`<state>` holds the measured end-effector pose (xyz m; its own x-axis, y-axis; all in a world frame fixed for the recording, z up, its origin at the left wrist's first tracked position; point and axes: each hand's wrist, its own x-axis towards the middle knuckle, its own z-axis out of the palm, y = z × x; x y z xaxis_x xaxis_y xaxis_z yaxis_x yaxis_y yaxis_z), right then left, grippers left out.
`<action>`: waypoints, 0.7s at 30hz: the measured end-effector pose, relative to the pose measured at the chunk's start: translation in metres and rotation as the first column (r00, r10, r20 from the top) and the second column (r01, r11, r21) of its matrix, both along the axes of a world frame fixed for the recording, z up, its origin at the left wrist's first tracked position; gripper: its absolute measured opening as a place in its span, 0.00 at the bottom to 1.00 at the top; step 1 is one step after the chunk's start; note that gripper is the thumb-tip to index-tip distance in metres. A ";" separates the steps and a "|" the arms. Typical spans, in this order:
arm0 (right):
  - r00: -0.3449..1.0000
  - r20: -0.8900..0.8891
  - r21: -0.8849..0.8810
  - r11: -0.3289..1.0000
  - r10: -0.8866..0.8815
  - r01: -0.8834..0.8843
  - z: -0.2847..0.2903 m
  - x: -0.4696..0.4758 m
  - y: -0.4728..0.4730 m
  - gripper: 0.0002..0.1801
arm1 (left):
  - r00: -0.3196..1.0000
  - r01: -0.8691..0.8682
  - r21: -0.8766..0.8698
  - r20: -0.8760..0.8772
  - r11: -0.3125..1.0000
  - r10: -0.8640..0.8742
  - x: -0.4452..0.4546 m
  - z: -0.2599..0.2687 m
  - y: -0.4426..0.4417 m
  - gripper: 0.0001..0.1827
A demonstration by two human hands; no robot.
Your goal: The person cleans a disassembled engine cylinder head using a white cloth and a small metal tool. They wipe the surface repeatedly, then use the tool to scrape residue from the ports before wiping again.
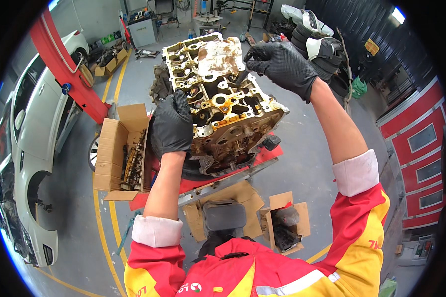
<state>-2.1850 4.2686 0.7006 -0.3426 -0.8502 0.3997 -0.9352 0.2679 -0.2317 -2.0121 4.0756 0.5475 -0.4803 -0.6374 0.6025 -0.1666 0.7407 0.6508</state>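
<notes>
An engine with an open cylinder head (220, 99) stands on a red and grey metal stand (230, 176) before me. Oil stains its top, and a smudged white cloth or paper (220, 55) lies across the far part. At the near left corner of the head, my left hand (172, 124), in a black glove, is curled against the edge; whether it grips anything is hidden. My right hand (282, 67), also black-gloved, is over the right edge with thumb and fingers pinched together. A small dark piece (241, 77) shows just below its fingertips; I cannot tell whether they hold it.
Left of the engine, an open cardboard box (109, 156) holds camshafts (135, 159). Below the stand are a grey plastic container (225, 215) and another open box (303, 219) with dark parts. A red lift post (65, 67) and white car (33, 130) stand left; stacked tires (321, 67) stand right.
</notes>
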 end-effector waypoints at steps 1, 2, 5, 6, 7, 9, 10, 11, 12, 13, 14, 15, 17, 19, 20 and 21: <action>1.000 -0.007 0.022 1.000 0.000 0.000 -0.002 -0.001 -0.005 0.13 | 1.000 -0.006 0.015 0.014 1.000 0.006 0.000 -0.002 0.000 0.21; 1.000 -0.015 0.045 0.999 -0.001 0.002 -0.002 -0.001 -0.008 0.13 | 1.000 -0.009 0.030 0.027 1.000 0.009 -0.003 -0.005 0.001 0.21; 0.999 -0.004 0.105 0.993 -0.051 0.051 0.002 0.009 -0.012 0.15 | 1.000 -0.015 0.050 -0.012 0.999 0.015 -0.003 -0.014 -0.003 0.20; 0.996 0.014 0.127 0.988 -0.087 0.084 0.002 0.010 -0.011 0.15 | 1.000 -0.008 0.068 -0.002 0.998 0.008 0.000 -0.009 -0.002 0.20; 0.992 0.032 0.150 0.982 -0.124 0.118 0.001 0.011 -0.008 0.15 | 1.000 -0.001 0.087 0.007 0.996 0.000 0.000 -0.007 0.001 0.20; 0.993 0.068 0.092 0.992 -0.094 0.088 -0.002 0.016 0.002 0.14 | 1.000 0.006 0.051 -0.010 0.999 -0.006 0.001 -0.006 -0.001 0.19; 0.993 0.084 0.062 0.995 -0.077 0.072 -0.003 0.019 0.007 0.14 | 1.000 0.025 0.051 -0.020 0.998 -0.024 0.001 -0.008 -0.003 0.20; 0.991 0.130 0.059 0.998 -0.036 0.028 -0.003 0.022 0.011 0.13 | 0.999 0.041 0.052 -0.029 0.998 -0.040 0.002 -0.009 -0.005 0.21; 0.988 0.148 0.076 0.996 -0.054 0.043 -0.001 0.024 0.016 0.13 | 0.998 0.053 0.053 -0.016 0.997 -0.053 0.000 -0.009 -0.003 0.20; 0.984 0.166 0.094 0.994 -0.070 0.055 -0.001 0.027 0.021 0.12 | 0.998 0.063 0.055 -0.002 0.997 -0.063 -0.001 -0.008 -0.001 0.19; 0.988 0.147 0.092 0.995 -0.040 0.027 0.000 0.027 0.025 0.13 | 0.997 0.070 0.056 0.012 0.996 -0.070 -0.002 -0.006 0.001 0.18; 0.986 0.163 0.066 0.998 -0.031 0.021 -0.001 0.026 0.027 0.13 | 0.997 0.070 0.063 0.008 0.996 -0.071 -0.001 -0.004 0.001 0.18; 0.980 0.197 0.014 1.000 -0.004 0.001 -0.004 0.020 0.027 0.13 | 0.998 0.060 0.077 0.001 0.995 -0.061 0.000 -0.003 0.000 0.17; 0.991 0.134 0.016 1.000 -0.020 0.018 -0.011 0.011 0.029 0.13 | 0.996 0.076 0.097 -0.055 0.992 -0.071 0.000 -0.009 -0.003 0.13; 0.994 0.106 0.004 1.000 -0.021 0.020 -0.017 0.005 0.029 0.13 | 0.997 0.067 0.078 -0.052 0.995 -0.063 0.001 -0.008 -0.006 0.13; 0.997 0.067 0.004 0.999 -0.040 0.039 -0.017 0.000 0.036 0.13 | 0.996 0.075 0.073 -0.061 0.995 -0.071 -0.003 -0.007 -0.002 0.13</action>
<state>-2.1850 4.3048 0.6840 -0.4018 -0.8367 0.3722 -0.9063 0.3051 -0.2925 -2.0153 4.0738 0.5408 -0.4924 -0.6463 0.5829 -0.0738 0.6983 0.7120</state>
